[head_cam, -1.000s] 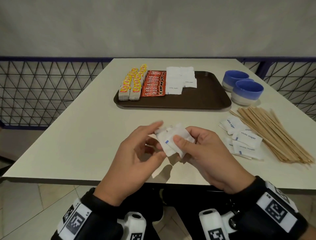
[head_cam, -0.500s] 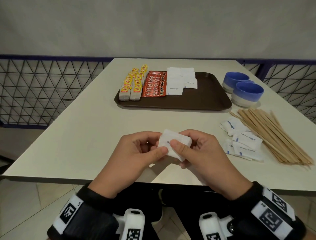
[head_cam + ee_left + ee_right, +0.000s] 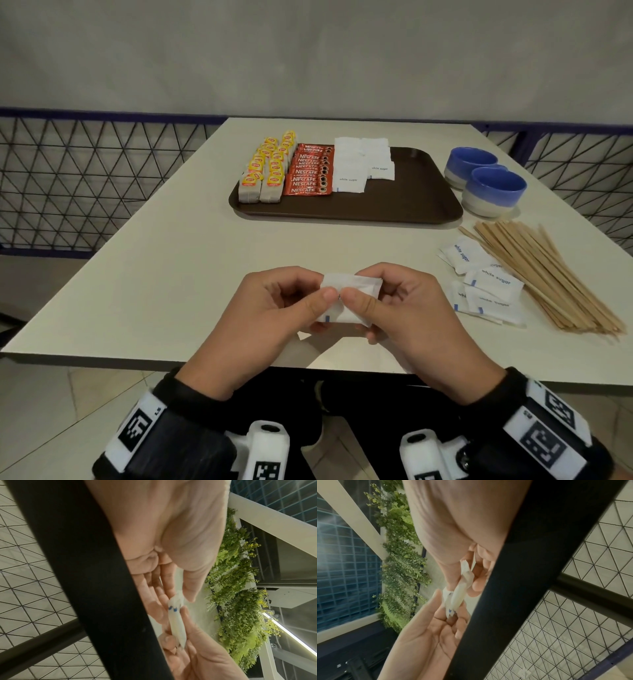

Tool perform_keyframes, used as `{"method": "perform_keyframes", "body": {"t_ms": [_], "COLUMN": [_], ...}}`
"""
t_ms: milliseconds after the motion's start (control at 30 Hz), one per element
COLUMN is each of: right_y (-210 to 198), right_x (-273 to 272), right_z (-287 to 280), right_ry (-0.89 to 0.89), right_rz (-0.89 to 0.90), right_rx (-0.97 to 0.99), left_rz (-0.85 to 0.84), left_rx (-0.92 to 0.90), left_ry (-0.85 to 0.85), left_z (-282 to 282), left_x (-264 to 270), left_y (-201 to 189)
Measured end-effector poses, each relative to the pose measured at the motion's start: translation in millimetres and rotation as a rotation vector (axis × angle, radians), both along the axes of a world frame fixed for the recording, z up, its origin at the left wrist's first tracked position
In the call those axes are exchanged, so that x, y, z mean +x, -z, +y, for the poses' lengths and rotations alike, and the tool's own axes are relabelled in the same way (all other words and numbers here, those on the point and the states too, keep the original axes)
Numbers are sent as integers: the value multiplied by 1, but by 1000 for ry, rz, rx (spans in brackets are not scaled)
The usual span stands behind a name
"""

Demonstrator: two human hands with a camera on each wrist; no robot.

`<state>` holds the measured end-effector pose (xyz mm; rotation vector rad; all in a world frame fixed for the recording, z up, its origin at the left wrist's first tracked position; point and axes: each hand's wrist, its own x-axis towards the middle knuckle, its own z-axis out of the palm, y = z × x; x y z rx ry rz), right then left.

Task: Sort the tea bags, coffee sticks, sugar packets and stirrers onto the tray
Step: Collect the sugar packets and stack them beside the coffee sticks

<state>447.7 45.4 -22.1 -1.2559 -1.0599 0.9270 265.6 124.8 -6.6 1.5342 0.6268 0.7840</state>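
Sugar step: left hand (image 3: 274, 305) and right hand (image 3: 407, 308) both pinch stacked white sugar packets (image 3: 346, 301); next, likely square and lay beside the tray (image 3: 411, 205) sugar rows

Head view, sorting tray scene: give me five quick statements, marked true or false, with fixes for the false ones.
1. Both hands hold a small stack of sugar packets above the table's near edge. True; left hand and right hand pinch it between thumbs and fingers.
2. The wooden stirrers are already on the tray. False; they lie on the table right of it.
3. The tea bags sit at the tray's left end, coffee sticks beside them. True.
4. No sugar packets are left on the table. False; loose sugar packets lie beside the stirrers.
5. The two blue bowls stand on the tray. False; they stand on the table, right of it.
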Motion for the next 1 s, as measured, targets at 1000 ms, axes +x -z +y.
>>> {"method": "perform_keyframes", "body": {"t_ms": [1000], "right_y": [-105], "right_x": [79], "right_z": [41], "right_ry": [-273], "right_rz": [-920], "right_rx": [-309], "left_rz": [-25], "left_rx": [6], "left_ry": [-115], "left_z": [-2], "left_x": [1], "left_y": [-4]}}
